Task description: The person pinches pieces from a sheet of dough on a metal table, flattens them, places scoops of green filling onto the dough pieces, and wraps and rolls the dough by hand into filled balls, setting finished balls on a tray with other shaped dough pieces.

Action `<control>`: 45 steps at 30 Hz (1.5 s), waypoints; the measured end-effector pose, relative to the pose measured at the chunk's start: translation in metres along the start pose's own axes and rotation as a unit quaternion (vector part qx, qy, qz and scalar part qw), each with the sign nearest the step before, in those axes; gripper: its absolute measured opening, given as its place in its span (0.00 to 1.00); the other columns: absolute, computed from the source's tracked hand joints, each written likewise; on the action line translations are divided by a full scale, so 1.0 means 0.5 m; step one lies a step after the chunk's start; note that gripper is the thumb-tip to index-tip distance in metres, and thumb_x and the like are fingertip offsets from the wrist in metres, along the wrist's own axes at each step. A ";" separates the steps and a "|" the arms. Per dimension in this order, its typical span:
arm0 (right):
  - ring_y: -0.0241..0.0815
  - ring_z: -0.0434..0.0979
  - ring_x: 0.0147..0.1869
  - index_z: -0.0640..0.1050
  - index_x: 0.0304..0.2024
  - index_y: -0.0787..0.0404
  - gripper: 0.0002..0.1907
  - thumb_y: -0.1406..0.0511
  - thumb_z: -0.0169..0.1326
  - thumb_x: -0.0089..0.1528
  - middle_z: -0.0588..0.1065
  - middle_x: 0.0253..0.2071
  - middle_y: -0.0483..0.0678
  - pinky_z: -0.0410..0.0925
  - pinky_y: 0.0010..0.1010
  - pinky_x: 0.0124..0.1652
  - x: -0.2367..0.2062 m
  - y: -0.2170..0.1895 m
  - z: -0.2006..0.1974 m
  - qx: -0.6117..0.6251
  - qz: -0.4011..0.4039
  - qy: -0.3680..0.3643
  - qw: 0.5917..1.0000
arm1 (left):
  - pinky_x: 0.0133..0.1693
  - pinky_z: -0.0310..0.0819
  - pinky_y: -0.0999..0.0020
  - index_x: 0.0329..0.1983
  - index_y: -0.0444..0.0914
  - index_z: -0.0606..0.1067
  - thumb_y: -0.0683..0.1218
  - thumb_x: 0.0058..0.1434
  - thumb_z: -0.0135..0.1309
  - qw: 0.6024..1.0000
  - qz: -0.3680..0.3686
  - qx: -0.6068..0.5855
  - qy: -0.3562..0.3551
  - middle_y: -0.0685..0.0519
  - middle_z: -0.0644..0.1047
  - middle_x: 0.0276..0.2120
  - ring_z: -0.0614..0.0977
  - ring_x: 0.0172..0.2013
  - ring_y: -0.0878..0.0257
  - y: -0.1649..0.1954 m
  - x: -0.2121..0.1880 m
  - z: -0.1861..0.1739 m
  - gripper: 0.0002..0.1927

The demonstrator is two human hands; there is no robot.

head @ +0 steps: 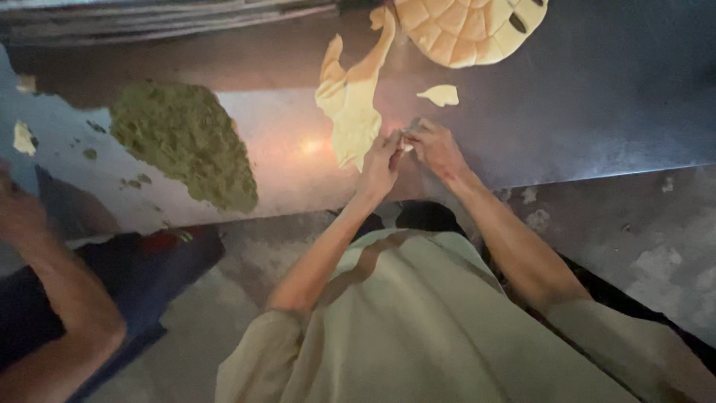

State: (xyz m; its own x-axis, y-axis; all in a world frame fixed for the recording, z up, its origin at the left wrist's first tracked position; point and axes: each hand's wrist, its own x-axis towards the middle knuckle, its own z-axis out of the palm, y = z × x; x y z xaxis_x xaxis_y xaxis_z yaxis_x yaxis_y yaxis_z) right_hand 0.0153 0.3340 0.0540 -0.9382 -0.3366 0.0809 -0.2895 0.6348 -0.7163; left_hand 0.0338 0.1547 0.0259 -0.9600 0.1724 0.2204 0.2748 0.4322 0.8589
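A small piece of dough (406, 139) was pinched between the left hand (380, 166) and the right hand (436, 149), both closed on it above the metal tabletop (597, 97). Just beside them lay a ragged dough sheet (349, 112); a green filling mound (186, 142) sat well apart, left.

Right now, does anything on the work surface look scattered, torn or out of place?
Small bits lie loose. Green crumbs have strayed from the green filling heap, and a dough scrap sits apart from the ragged dough sheet. Both hands, left hand and right hand, pinch a small piece.
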 end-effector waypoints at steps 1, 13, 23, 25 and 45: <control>0.57 0.78 0.43 0.82 0.46 0.58 0.09 0.71 0.58 0.63 0.76 0.39 0.55 0.72 0.43 0.43 0.001 -0.002 0.000 -0.012 -0.001 0.014 1.000 | 0.39 0.75 0.56 0.57 0.35 0.77 0.32 0.58 0.53 1.000 0.002 0.004 -0.003 0.43 0.77 0.37 0.80 0.37 0.46 -0.010 0.011 0.001 0.22; 0.63 0.77 0.48 0.78 0.44 0.65 0.09 0.74 0.57 0.61 0.75 0.43 0.59 0.70 0.47 0.47 -0.002 0.011 0.014 -0.047 -0.017 -0.030 0.998 | 0.39 0.73 0.62 0.77 0.38 0.44 0.33 0.60 0.50 0.924 -0.265 -0.260 -0.087 0.39 0.80 0.46 0.78 0.38 0.55 0.009 0.013 -0.001 0.45; 0.53 0.80 0.49 0.81 0.48 0.65 0.12 0.72 0.59 0.60 0.78 0.48 0.57 0.73 0.39 0.49 -0.080 0.145 -0.230 -0.071 0.093 -0.028 0.993 | 0.50 0.71 0.71 0.67 0.35 0.70 0.45 0.70 0.54 0.798 -0.402 -0.440 0.086 0.52 0.78 0.51 0.76 0.48 0.66 -0.018 -0.101 -0.228 0.23; 0.53 0.78 0.52 0.79 0.51 0.66 0.16 0.71 0.61 0.61 0.76 0.51 0.58 0.72 0.39 0.50 -0.080 0.162 -0.253 -0.019 0.074 -0.070 0.995 | 0.48 0.72 0.71 0.66 0.36 0.69 0.45 0.69 0.53 0.779 -0.417 -0.453 0.117 0.53 0.77 0.50 0.77 0.48 0.67 -0.021 -0.127 -0.226 0.22; 0.54 0.80 0.52 0.82 0.46 0.63 0.05 0.71 0.58 0.68 0.80 0.47 0.54 0.73 0.40 0.53 -0.099 0.158 -0.205 -0.173 0.025 0.002 0.985 | 0.44 0.73 0.74 0.61 0.32 0.73 0.40 0.69 0.50 0.763 -0.415 -0.478 0.128 0.50 0.80 0.46 0.79 0.41 0.67 -0.090 -0.227 -0.321 0.18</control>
State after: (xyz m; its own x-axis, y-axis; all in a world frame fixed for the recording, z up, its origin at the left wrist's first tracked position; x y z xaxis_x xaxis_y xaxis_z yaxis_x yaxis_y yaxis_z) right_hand 0.0193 0.4721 0.0645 -0.9535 -0.2963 0.0555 -0.2896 0.8495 -0.4411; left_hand 0.1219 -0.0263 0.0366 -0.7951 -0.0408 -0.6050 -0.4802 -0.5669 0.6694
